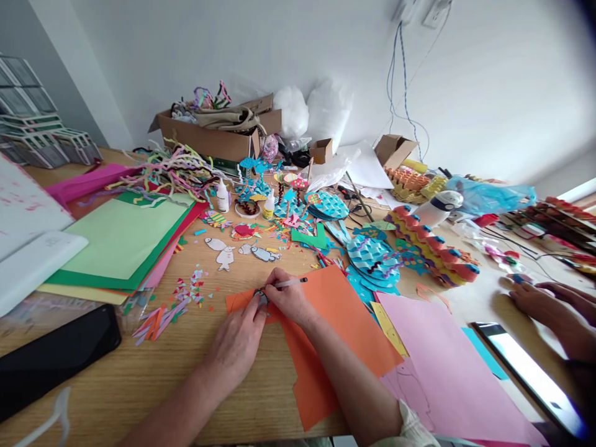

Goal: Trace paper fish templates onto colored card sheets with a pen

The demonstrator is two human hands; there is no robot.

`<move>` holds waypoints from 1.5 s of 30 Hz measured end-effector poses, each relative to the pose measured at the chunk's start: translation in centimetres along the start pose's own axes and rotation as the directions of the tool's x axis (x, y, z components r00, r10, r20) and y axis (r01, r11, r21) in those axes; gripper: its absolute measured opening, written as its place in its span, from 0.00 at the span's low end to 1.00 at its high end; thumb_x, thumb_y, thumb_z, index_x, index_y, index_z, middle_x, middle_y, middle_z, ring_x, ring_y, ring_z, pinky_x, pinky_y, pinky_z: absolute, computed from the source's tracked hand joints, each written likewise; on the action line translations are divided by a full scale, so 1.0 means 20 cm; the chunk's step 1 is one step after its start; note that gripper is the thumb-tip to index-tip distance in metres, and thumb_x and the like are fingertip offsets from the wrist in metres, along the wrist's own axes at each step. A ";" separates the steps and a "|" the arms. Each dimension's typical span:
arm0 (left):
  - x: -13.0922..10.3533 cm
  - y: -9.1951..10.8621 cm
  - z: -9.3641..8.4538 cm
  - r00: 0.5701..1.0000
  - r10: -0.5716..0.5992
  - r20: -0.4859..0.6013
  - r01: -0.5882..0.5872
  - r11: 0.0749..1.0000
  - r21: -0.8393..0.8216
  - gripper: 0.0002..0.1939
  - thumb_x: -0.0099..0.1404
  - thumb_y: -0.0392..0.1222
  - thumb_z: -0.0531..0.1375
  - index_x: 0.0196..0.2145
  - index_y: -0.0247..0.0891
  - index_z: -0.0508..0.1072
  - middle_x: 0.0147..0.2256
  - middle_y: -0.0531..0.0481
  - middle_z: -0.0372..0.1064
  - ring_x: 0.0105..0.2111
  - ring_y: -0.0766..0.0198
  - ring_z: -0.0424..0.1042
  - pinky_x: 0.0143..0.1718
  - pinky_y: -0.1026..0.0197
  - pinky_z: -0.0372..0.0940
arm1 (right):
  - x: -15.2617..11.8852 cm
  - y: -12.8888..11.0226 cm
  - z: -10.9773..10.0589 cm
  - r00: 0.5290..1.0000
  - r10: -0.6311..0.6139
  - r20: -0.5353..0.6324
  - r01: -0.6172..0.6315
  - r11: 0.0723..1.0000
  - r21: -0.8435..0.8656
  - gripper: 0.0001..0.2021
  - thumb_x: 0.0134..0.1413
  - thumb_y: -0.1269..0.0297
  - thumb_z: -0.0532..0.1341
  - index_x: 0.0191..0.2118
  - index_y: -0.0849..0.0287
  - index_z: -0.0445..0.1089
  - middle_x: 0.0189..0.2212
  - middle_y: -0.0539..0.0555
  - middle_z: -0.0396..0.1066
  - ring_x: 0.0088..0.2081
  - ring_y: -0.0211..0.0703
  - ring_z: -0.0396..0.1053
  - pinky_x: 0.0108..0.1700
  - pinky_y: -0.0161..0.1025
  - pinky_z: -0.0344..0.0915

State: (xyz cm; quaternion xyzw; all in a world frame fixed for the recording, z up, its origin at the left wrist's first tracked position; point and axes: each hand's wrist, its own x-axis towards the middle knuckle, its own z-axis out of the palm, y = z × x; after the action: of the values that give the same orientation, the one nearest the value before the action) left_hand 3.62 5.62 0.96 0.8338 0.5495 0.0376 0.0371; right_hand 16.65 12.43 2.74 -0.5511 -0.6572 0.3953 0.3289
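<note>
My right hand [289, 302] grips a slim pale pen [292, 282] with a dark end, its tip hidden behind my fingers. With its fingertips pressed down, my left hand [239, 338] holds a small grey paper cutout [262, 298] against a sheet of orange paper [344, 323]. A thin drawn curve shows on the orange sheet just left of the cutout. Beyond my hands lie white paper fish cutouts [225, 257] and a grey-blue fish cutout [265, 253]. Small colored paper scraps [189, 292] are scattered to the left.
Green paper sheets [125, 236] and a black phone [60, 354] lie left; pink paper [447, 366] lies right. Glue bottles [223, 197], blue paper crafts [372, 257] and a cardboard box [209, 136] stand behind. Another person's hands [549, 307] are at the right edge, near a lit tablet [526, 372].
</note>
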 end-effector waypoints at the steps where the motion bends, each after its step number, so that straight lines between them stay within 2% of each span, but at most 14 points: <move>1: 0.00 0.00 0.00 1.000 0.006 0.000 -0.006 1.000 0.012 0.24 0.63 0.27 0.43 0.54 0.38 0.64 0.55 0.45 0.60 0.39 0.58 0.70 0.41 0.56 0.67 | 0.00 0.00 0.00 1.000 -0.001 -0.001 0.001 1.000 -0.003 0.06 0.39 0.76 0.53 0.21 0.58 0.58 0.16 0.42 0.58 0.19 0.31 0.53 0.21 0.28 0.50; 11: 0.00 0.01 -0.04 0.998 0.047 0.034 -0.047 0.999 0.012 0.26 0.61 0.24 0.42 0.54 0.34 0.63 0.56 0.42 0.60 0.43 0.55 0.70 0.43 0.55 0.67 | -0.05 0.02 -0.03 0.999 -0.037 -0.002 0.037 0.998 -0.057 0.07 0.38 0.77 0.52 0.21 0.57 0.58 0.17 0.44 0.59 0.20 0.32 0.55 0.22 0.29 0.51; 20: 0.00 0.00 -0.01 0.998 0.056 -0.001 -0.056 0.998 -0.003 0.26 0.60 0.23 0.43 0.55 0.32 0.62 0.55 0.41 0.61 0.48 0.56 0.67 0.48 0.55 0.64 | -0.10 0.01 -0.06 1.000 -0.022 0.013 0.024 0.995 -0.101 0.07 0.39 0.77 0.52 0.22 0.57 0.58 0.17 0.44 0.58 0.20 0.32 0.54 0.22 0.29 0.50; 30: 0.00 -0.01 0.00 0.998 0.058 -0.029 -0.058 0.998 0.026 0.26 0.61 0.24 0.43 0.55 0.34 0.63 0.55 0.42 0.62 0.43 0.56 0.71 0.43 0.55 0.68 | -0.11 0.00 -0.05 1.000 -0.027 -0.007 0.026 0.992 -0.121 0.06 0.40 0.76 0.52 0.22 0.57 0.57 0.16 0.44 0.57 0.19 0.33 0.53 0.22 0.29 0.50; 45: 0.00 0.00 -0.02 0.998 0.052 0.031 -0.053 0.998 0.041 0.27 0.60 0.23 0.43 0.55 0.33 0.62 0.55 0.42 0.60 0.45 0.56 0.70 0.44 0.55 0.67 | -0.18 0.02 -0.04 0.996 -0.065 -0.061 0.052 0.977 -0.205 0.05 0.40 0.74 0.51 0.23 0.57 0.58 0.17 0.45 0.60 0.19 0.33 0.55 0.23 0.29 0.50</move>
State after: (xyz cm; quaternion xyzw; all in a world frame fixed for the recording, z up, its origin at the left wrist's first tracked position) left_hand 3.55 5.72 1.45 0.8491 0.5273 0.0146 0.0271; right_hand 18.06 9.11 2.81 -0.5751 -0.6986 0.2976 0.3043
